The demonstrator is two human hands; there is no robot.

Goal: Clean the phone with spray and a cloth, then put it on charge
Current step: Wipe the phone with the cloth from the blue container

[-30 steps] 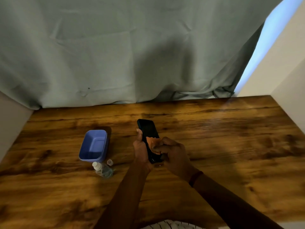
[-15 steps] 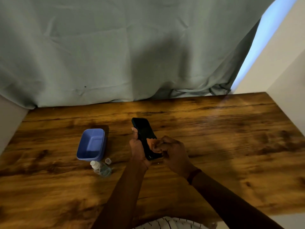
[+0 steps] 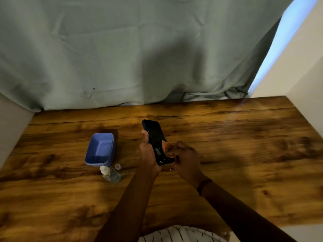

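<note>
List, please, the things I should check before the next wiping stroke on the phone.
1. Phone secure: the left hand grips the phone along its side. Ok.
2. Cloth in contact: the right hand pinches the orange cloth against the lower screen. Ok.
3. Upper screen wiped: too dark to judge. Cannot tell.
4. Spray bottle out of the way: it is on the table, left of the hands, beside the blue container. Ok.
5. Bottle capped: the cap lies loose beside it. Not ok.
6. Charger ready: none in view. Cannot tell.

One phone [image 3: 153,135], cloth [image 3: 167,148], bottle [image 3: 111,174], cap [image 3: 117,166], tub [image 3: 111,151]
</note>
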